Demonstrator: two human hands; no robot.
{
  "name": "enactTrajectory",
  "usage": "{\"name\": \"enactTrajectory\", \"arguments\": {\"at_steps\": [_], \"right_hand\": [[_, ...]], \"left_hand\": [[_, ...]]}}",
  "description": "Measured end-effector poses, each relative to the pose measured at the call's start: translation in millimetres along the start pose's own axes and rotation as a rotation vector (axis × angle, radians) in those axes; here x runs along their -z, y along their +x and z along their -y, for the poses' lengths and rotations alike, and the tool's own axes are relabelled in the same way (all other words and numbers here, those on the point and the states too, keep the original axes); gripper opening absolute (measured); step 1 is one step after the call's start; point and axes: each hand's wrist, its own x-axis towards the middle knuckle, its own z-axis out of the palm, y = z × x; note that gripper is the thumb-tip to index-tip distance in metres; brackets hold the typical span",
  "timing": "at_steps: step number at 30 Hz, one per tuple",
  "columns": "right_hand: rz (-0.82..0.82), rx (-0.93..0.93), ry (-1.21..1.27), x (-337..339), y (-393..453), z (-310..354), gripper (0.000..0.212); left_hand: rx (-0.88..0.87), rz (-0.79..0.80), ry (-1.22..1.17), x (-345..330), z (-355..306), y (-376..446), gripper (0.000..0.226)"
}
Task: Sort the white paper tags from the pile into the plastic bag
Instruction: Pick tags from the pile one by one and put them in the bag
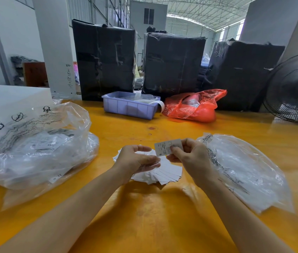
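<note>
A fanned pile of white paper tags (164,173) lies on the yellow table (153,216) in front of me. My right hand (190,157) pinches one printed tag (164,147) marked "S" and holds it up above the pile. My left hand (137,160) hovers over the pile's left side with fingers loosely curved, its fingertips near the held tag's lower corner; whether they grip anything is unclear. A large clear plastic bag (35,148) holding tags sits at the left. Another clear plastic bag (245,168) lies flat at the right.
A lilac plastic bin (130,106) and a red plastic bag (193,106) stand at the table's far side. Behind them are three black wrapped bales (173,63). A black fan (294,92) stands at the right, a white box (13,99) at the left.
</note>
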Motion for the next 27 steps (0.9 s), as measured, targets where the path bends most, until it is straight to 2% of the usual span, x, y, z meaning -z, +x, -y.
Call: {"name": "enactTrajectory", "arguments": {"at_steps": [8, 10, 15, 20, 27], "right_hand": [[0.103, -0.02, -0.08, -1, -2, -1, 0.005], [0.132, -0.05, -0.098, -1, -2, -2, 0.011], [0.197, -0.124, -0.104, 3, -2, -1, 0.018], [0.227, -0.158, -0.108, 5, -1, 1, 0.015], [0.282, -0.18, -0.088, 3, -2, 1, 0.016]], "left_hand": [[-0.023, -0.02, 0.014, 0, -1, 1, 0.034], [-0.041, -0.042, 0.041, 1, 0, 2, 0.032], [-0.115, -0.065, 0.153, 1, 3, 5, 0.018], [-0.145, -0.081, 0.192, 0, 5, 7, 0.006], [-0.165, -0.085, 0.343, -1, 9, 6, 0.011]]}}
